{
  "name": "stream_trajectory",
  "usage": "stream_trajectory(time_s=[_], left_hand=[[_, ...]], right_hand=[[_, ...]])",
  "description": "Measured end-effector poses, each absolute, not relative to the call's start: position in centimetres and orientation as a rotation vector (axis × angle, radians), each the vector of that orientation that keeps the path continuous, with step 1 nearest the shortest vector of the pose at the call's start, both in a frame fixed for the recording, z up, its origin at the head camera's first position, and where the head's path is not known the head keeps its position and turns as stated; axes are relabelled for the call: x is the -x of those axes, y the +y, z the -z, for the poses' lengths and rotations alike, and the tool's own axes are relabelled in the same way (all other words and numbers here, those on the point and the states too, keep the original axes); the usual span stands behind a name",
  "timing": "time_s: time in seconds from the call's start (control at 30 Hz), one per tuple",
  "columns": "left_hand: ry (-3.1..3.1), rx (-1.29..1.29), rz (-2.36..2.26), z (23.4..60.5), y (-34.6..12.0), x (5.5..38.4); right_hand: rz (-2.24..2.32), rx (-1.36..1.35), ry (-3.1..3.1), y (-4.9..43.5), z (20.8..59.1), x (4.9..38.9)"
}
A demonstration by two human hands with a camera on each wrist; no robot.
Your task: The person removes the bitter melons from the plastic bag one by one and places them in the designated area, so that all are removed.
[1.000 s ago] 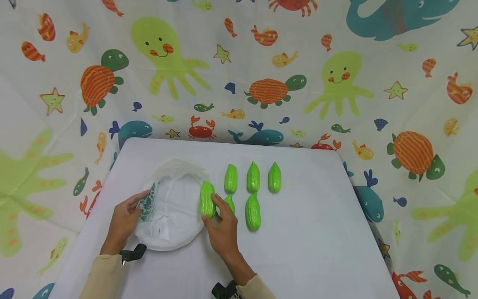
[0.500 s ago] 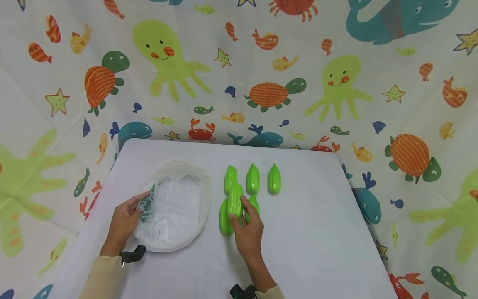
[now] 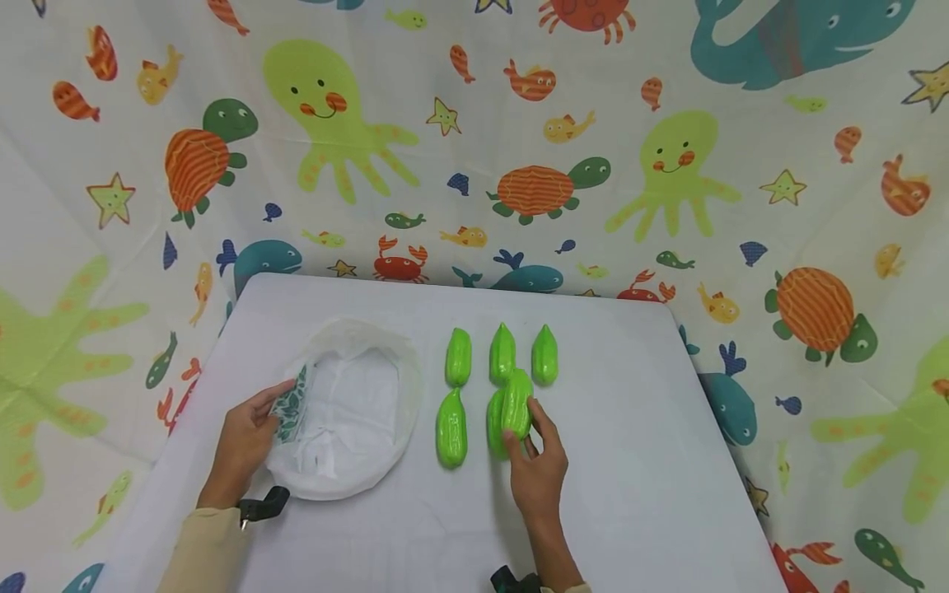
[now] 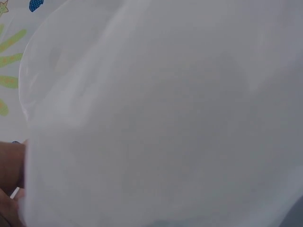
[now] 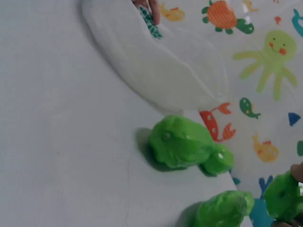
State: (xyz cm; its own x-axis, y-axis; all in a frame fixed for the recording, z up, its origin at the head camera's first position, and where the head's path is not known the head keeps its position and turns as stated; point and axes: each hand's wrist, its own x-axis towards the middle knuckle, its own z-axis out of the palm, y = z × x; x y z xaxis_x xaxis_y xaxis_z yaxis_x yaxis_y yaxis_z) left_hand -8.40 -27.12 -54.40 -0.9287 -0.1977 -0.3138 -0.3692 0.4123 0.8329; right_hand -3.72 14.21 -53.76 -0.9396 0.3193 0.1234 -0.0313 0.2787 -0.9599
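Note:
My left hand [image 3: 240, 449] pinches the green leaf-patterned edge of a white plastic bag [image 3: 400, 428], whose mouth is spread wide on the table. The bag's white sheet [image 4: 142, 113] fills most of the left wrist view. In my right hand [image 3: 539, 469] is a glossy green ridged gourd [image 3: 519, 403], gripped between thumb and fingers. It partly covers another gourd [image 3: 495, 428] lying behind it. At the right wrist view's edge, the held gourd [image 5: 280, 196] shows with a little of the fingers.
Three similar gourds form the back row: left [image 3: 458, 358], middle [image 3: 502, 352] and right [image 3: 544, 356]. Another gourd [image 3: 451, 430] lies in front, between the bag and my right hand. A white-covered table [image 3: 652, 461] meets a sea-animal print curtain [image 3: 474, 140] behind.
My right hand has carried the gourd rightward from beside the bag's rim, past the left front gourd, to the second front gourd. My left hand stays on the bag.

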Motion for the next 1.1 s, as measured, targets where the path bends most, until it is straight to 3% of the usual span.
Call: stream_trajectory(time_s=[0.6,1.1], left_hand=[[2.525,0.503,-1.519,54.6,-27.1,7.7],[2.509,0.523,-1.52,54.8,-27.3,7.9]], right_hand=[[-1.571,0.401,-2.359,19.3,55.3,3.0],[-1.593,0.513,-2.478,19.4,57.0,2.8]])
